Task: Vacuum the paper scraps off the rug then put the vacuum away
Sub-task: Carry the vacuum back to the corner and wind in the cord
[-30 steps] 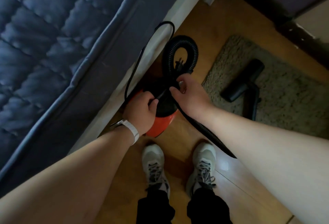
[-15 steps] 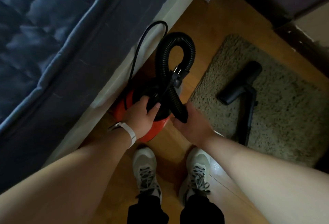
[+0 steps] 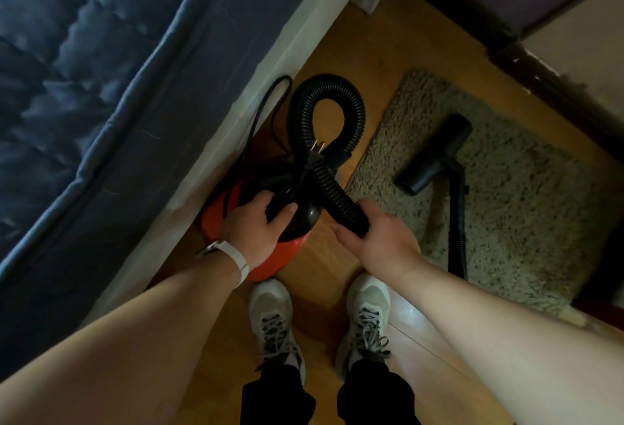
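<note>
The vacuum (image 3: 216, 218), a red canister with a black top, stands on the wooden floor (image 3: 388, 49) just beside the bed (image 3: 101, 86), in front of the person's 2 shoes (image 3: 273, 316).

The left hand (image 3: 253, 232) grips the black top of the vacuum. Its fingers are curled over the far side and its thumb lies on the near side. A white band (image 3: 236, 257) is on this wrist.

The right hand (image 3: 381, 242) holds the loose end of the black hose (image 3: 327, 84). The fingers are curled under the hose and the thumb is pressed on its side. From this hand the hose goes up across the vacuum top, makes 1 loop above it, and comes back down to the canister.

A plug (image 3: 315, 151) with 2 metal pins lies against the hose where it crosses itself. The thin cord (image 3: 266, 103) bends up along the bed frame.

The rug (image 3: 526, 208) lies on the floor to the right of the vacuum. A black floor head (image 3: 435, 154) and its tube (image 3: 457, 218) rest on the rug, apart from the hose and from both hands.
</note>
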Demonstrator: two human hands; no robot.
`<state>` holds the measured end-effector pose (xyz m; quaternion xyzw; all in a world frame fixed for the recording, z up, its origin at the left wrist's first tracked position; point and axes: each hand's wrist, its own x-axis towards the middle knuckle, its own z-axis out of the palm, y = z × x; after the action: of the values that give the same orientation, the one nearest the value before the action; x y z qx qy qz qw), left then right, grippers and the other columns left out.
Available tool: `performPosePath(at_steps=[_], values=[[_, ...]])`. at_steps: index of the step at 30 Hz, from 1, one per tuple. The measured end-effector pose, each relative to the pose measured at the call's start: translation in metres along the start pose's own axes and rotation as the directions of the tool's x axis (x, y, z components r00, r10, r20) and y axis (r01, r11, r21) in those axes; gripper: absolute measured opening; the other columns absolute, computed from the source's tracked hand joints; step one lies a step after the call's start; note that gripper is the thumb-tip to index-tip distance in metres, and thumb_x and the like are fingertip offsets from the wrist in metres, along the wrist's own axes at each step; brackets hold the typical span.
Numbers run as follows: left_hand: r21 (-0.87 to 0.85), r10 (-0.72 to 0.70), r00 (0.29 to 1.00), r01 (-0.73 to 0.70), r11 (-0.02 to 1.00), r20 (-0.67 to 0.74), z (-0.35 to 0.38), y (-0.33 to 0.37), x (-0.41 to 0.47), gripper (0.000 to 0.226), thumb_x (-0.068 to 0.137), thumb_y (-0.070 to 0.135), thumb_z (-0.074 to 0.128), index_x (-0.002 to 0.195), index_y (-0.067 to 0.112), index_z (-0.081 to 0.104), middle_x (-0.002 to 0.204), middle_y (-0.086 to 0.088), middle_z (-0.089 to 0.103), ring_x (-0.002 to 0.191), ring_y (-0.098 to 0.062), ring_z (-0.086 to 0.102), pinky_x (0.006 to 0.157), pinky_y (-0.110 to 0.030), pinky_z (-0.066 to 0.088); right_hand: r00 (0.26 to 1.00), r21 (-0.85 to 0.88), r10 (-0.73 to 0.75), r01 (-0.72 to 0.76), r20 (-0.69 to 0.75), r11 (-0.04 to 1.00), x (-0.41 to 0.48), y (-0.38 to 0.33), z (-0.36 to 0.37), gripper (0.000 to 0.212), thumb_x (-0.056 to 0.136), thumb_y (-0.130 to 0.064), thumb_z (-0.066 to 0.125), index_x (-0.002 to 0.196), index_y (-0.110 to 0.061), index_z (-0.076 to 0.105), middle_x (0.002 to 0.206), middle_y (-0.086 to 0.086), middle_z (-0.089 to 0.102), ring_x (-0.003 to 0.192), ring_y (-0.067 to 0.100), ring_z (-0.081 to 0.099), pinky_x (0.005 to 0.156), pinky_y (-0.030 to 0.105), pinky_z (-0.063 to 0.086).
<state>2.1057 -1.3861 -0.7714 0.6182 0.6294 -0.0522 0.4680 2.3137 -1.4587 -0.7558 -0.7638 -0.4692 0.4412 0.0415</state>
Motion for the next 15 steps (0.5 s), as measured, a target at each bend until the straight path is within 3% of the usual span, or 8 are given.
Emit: performPosePath(at_steps=[6, 12, 15], values=[[0.129, 0.04, 0.998, -0.033, 0.991, -0.055, -0.034, 0.027, -0.031, 0.04, 0.088, 0.07, 0.043, 0.111, 0.039, 0.05, 0.091, 0.007, 0.07, 0.084, -0.021, 0.068, 0.073, -0.038, 0.057, 0.996, -0.017, -0.04, 0.039, -0.082, 0.999, -0.036, -0.016, -0.043, 0.037, 0.087, -0.058, 0.062, 0.083, -0.026, 0.044, 0.061, -0.002, 0.057, 0.057, 0.015, 0.061, 0.052, 0.034, 0.05], [0.215, 0.002, 0.994, 0.021, 0.976, -0.108, -0.079, 0.084, -0.083, 0.038, 0.091, 0.067, 0.042, 0.107, 0.034, 0.052, 0.076, 0.007, 0.064, 0.075, -0.024, 0.064, 0.068, -0.038, 0.054, 0.982, -0.077, -0.079, 0.067, -0.169, 0.995, -0.083, -0.06, -0.102, 0.038, 0.085, -0.057, 0.064, 0.081, -0.024, 0.048, 0.055, -0.005, 0.051, 0.058, 0.021, 0.052, 0.054, 0.031, 0.036], [0.171, -0.015, 0.992, 0.037, 0.985, -0.128, -0.102, 0.114, -0.113, 0.04, 0.089, 0.068, 0.044, 0.108, 0.034, 0.055, 0.079, 0.004, 0.066, 0.08, -0.026, 0.065, 0.073, -0.038, 0.055, 0.976, -0.096, -0.112, 0.095, -0.186, 0.991, -0.109, -0.084, -0.137, 0.038, 0.084, -0.057, 0.064, 0.09, -0.02, 0.06, 0.065, -0.002, 0.061, 0.07, 0.027, 0.064, 0.059, 0.034, 0.046]])
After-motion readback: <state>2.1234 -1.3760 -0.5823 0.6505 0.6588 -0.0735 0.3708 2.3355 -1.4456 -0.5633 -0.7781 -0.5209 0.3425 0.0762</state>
